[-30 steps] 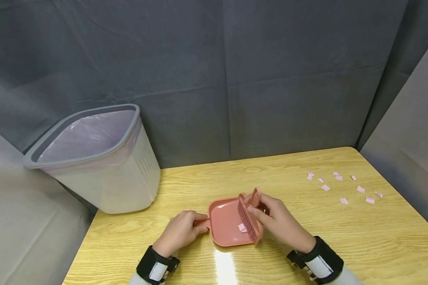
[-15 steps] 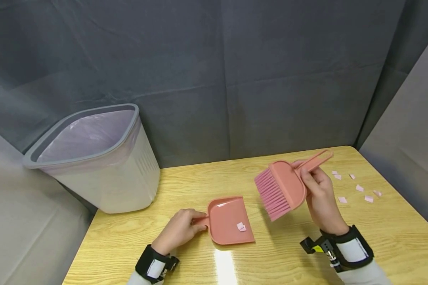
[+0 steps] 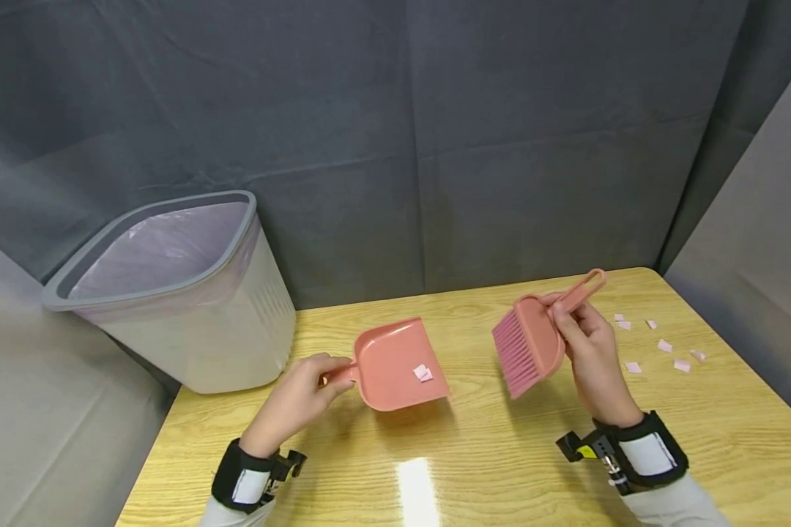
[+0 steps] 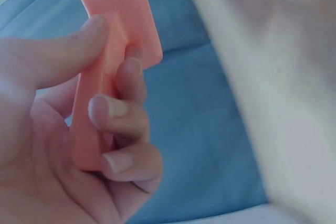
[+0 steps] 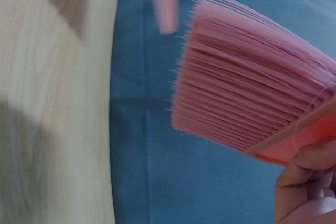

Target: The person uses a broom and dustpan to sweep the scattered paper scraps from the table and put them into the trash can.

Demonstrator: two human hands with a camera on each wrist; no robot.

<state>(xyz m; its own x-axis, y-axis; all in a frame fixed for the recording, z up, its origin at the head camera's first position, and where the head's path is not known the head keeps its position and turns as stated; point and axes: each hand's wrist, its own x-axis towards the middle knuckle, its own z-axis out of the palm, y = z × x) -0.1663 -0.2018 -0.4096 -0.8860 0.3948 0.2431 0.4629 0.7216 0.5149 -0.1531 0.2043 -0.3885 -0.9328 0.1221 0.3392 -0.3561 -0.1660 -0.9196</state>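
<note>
My left hand [image 3: 301, 394] grips the short handle of a pink dustpan [image 3: 389, 373], which is held above the table with its open edge to the right. Two or so small paper scraps [image 3: 422, 372] lie in the pan. In the left wrist view the thumb and curled fingers wrap the dustpan handle [image 4: 89, 124]. My right hand [image 3: 593, 359] holds a small pink hand brush [image 3: 542, 335] in the air by the base of its handle, bristles pointing down and left. The right wrist view shows those bristles [image 5: 241, 72] fanned out close up, apart from the table.
A bin [image 3: 237, 322] with a grey rim and a thin plastic liner stands at the table's back left. Several pink paper scraps [image 3: 664, 345] lie scattered on the right of the wooden table [image 3: 501, 468]. A dark grey cloth [image 3: 343, 146] hangs behind the table.
The brush left the dustpan and rose to the right. Afterwards my left hand lifted the dustpan off the table, up and to the left, with scraps still inside.
</note>
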